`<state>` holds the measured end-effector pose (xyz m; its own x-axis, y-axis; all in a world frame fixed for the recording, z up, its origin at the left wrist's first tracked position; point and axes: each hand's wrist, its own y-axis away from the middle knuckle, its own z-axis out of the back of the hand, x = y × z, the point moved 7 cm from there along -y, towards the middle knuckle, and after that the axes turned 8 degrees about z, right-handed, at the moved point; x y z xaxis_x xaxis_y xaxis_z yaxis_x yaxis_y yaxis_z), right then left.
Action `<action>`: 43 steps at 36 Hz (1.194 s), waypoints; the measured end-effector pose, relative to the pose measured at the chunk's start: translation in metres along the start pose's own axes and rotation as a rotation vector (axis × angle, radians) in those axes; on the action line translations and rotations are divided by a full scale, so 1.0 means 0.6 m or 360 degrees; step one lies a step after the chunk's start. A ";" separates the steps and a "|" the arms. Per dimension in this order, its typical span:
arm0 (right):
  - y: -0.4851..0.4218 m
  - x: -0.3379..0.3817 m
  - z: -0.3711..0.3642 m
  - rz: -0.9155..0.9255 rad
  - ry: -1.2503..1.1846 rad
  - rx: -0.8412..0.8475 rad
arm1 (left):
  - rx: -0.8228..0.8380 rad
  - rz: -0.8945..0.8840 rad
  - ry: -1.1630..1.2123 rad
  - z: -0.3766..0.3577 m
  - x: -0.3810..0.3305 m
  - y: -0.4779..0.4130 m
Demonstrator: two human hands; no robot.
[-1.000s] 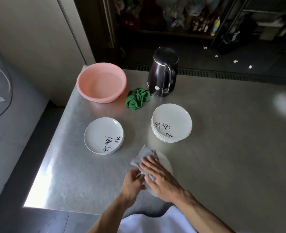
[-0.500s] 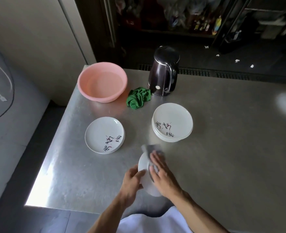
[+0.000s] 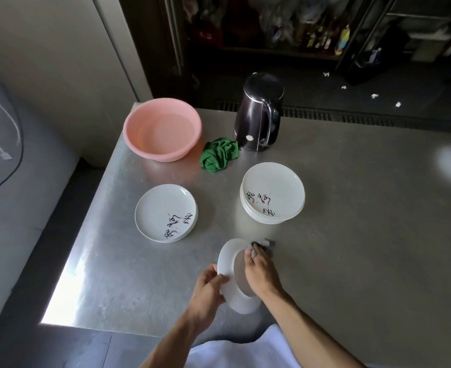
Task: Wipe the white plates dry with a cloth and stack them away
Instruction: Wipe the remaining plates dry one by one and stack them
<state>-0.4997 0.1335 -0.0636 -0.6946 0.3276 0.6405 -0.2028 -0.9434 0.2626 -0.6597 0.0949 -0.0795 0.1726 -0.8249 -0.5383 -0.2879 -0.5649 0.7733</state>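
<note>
White plate, a second ago low under the spread grey cloth, now stands tipped on edge over the worktop's near side, with the left hand gripping its left rim. The right hand grips the cloth, now bunched, against the far rim, so the wiping seems nearly done.

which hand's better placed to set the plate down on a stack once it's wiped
Left, probably. The left hand grips the plate by its rim, while the right hand is busy holding the grey cloth against it.
</note>
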 end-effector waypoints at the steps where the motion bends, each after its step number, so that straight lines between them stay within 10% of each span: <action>1: 0.003 0.010 -0.006 0.0089 0.0071 0.0017 | -0.0010 0.0020 -0.0048 0.000 -0.002 -0.001; 7: 0.054 0.079 -0.030 0.1003 0.0080 0.0213 | 0.0119 -0.0029 -0.0261 -0.012 -0.014 0.002; 14: 0.046 -0.024 -0.015 0.0118 -0.0026 0.0404 | -0.0087 -0.0006 0.0121 0.022 -0.020 -0.009; 22: 0.098 0.041 -0.012 0.0781 0.0351 0.0376 | -0.0050 -0.0088 0.0185 -0.012 -0.086 -0.019; 27: 0.083 0.075 0.042 0.1073 0.0540 -0.0199 | 0.0039 -0.0023 0.0224 -0.027 -0.090 -0.028; 32: 0.036 0.022 0.085 0.0286 -0.0196 -0.0395 | -0.0439 -0.0070 -0.0220 0.019 -0.067 -0.039; 35: 0.028 -0.023 0.079 -0.0185 -0.0538 -0.0364 | -0.0278 0.0054 -0.0251 0.021 -0.031 -0.035; 43: 0.052 -0.066 0.078 -0.0338 -0.0451 -0.0517 | -0.0288 0.0034 -0.0127 0.016 -0.019 -0.006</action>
<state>-0.4461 0.0935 -0.0470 -0.4079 0.4735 0.7806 -0.5564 -0.8068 0.1987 -0.6698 0.1065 -0.0791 0.0908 -0.8365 -0.5404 -0.1154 -0.5478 0.8286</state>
